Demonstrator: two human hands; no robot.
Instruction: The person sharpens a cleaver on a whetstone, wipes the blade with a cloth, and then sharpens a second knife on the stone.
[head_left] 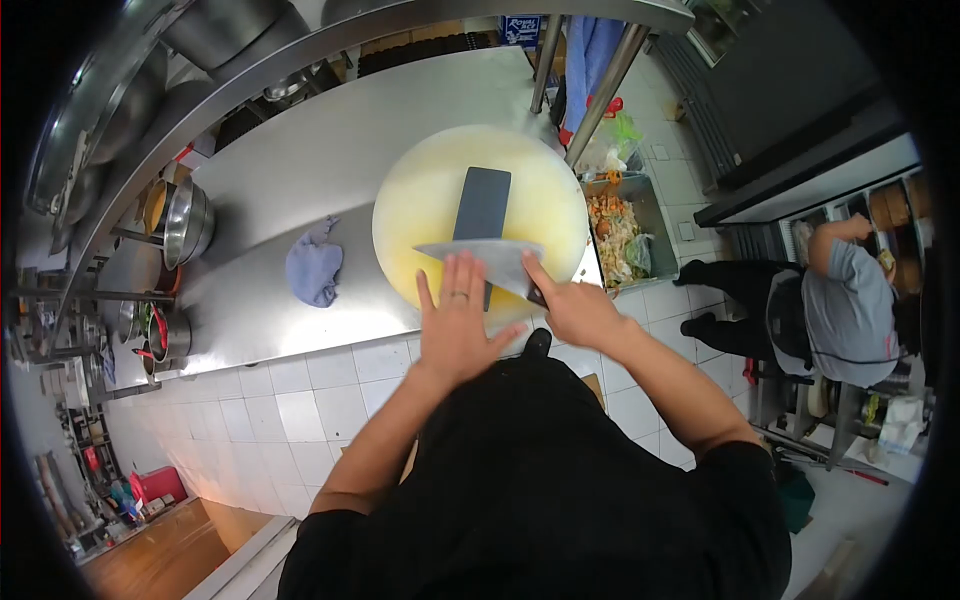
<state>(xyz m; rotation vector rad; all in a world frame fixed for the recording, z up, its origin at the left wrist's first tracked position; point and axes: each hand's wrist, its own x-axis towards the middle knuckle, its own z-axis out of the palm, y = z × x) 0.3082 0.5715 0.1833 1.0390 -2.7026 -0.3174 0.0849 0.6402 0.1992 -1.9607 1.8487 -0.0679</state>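
Observation:
A dark grey sharpening stone (483, 203) lies lengthwise on a round, yellowish cutting board (415, 190). Across the stone rests a kitchen knife (490, 257) with a broad blade, its tip pointing left. My right hand (582, 315) is wrapped round the dark handle, the index finger stretched along the blade. My left hand (460, 325) has its fingers extended, with the fingertips laid on the blade near its lower edge and the thumb spread to the right. The near end of the stone is partly hidden beneath the blade and my hand.
A blue cloth (314, 265) lies left of the board on the steel table (260, 220). Metal bowls (187, 225) stand at the left. Right of the table is a grey bin (650, 220) of food scraps. Another person (845, 310) works at the far right.

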